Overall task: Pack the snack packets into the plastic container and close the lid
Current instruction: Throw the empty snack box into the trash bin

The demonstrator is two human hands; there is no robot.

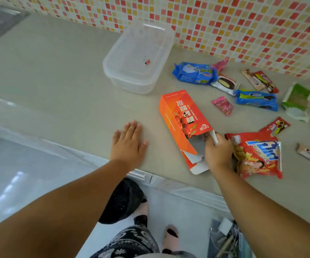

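A pale grey countertop (57, 75) runs along a mosaic-tiled wall. A clear plastic container (137, 58) sits far centre, an orange carton (182, 116) lies open-ended nearer, and snack packets spread to the right: two blue (194, 72) (256, 99), a big red one (258, 155) and small pink ones (223, 105). The left hand (129, 144) rests flat on the near edge.

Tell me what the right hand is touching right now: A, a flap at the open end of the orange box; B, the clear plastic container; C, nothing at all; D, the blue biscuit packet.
A: the right hand pinches a white flap at the open end of the orange box, far from the plastic container.
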